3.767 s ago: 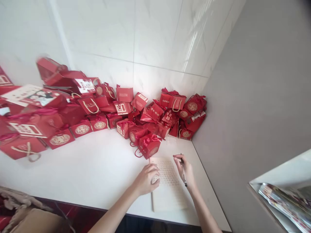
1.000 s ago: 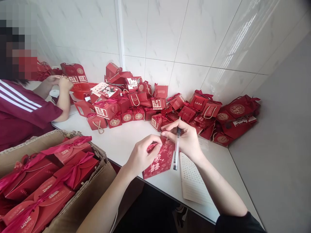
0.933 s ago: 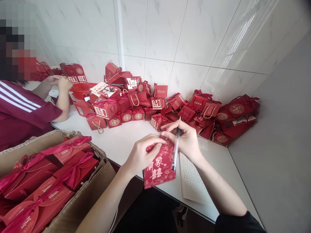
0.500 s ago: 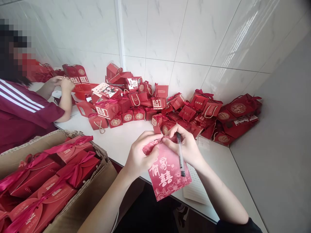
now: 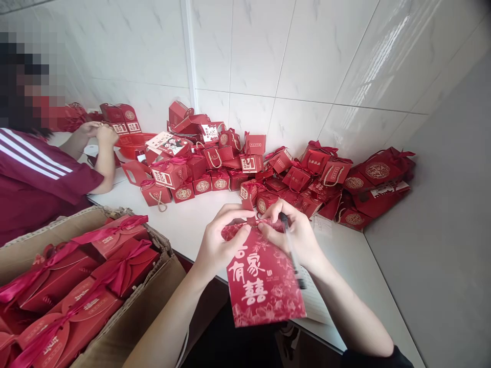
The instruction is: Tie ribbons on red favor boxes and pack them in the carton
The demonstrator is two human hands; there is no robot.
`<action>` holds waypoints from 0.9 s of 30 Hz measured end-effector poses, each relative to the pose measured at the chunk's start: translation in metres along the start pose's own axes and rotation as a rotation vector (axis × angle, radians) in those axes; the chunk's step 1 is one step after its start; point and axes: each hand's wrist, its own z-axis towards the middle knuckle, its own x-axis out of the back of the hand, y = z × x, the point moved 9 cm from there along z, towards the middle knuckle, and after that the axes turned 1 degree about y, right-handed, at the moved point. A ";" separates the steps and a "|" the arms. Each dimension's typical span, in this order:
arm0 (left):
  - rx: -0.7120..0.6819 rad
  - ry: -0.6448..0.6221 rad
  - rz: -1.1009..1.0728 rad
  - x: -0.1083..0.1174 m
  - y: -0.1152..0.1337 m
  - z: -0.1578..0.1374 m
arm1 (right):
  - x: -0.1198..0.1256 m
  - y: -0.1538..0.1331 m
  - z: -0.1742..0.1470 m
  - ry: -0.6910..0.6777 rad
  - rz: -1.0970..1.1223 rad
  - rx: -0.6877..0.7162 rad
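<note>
Both my hands pinch the top edge of a red gift bag [image 5: 251, 294], which hangs over the table's front edge and has white characters and pale flowers printed on it. My left hand [image 5: 222, 240] is closed on the bag's top left, with the thumb beside a small ribbon or tab in the middle. Closed on the top right is my right hand [image 5: 297, 235]. It also carries a black-capped clear pen [image 5: 293, 255], slightly blurred, that slants down across the palm. Fingers partly hide the bag's top, so what exactly they pinch there is unclear.
Red gift boxes [image 5: 220, 181] are heaped along the tiled wall. A cardboard carton [image 5: 153, 286] of ribboned red boxes stands at lower left. Lined paper [image 5: 316, 301] lies under my right forearm. At left, a co-worker [image 5: 46, 179] in maroon works near a red basin [image 5: 134, 148].
The bag has swung left and slightly down, and its printed front now faces me more squarely. In my right hand the pen has tilted further. Both hands keep their hold.
</note>
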 end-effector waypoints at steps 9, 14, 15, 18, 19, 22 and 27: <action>0.284 -0.045 -0.242 -0.010 -0.025 -0.006 | 0.001 0.013 -0.003 0.055 0.095 -0.072; 0.368 -0.171 -0.522 -0.019 -0.029 -0.011 | 0.020 0.027 0.001 0.210 0.248 -0.119; 0.394 -0.248 -0.517 -0.022 -0.029 -0.014 | 0.024 0.032 0.002 0.254 0.307 -0.132; 0.554 -0.361 -0.480 -0.024 -0.038 -0.024 | 0.026 0.051 0.003 0.309 0.482 -0.216; 0.638 -0.324 -0.504 -0.020 -0.044 -0.027 | 0.024 0.056 0.003 0.299 0.535 -0.251; 0.888 -0.052 -0.643 0.000 -0.064 -0.034 | 0.022 0.067 0.004 0.311 0.660 -0.275; 0.949 0.357 -0.840 0.037 -0.076 -0.041 | 0.031 0.084 -0.014 0.356 0.668 -0.267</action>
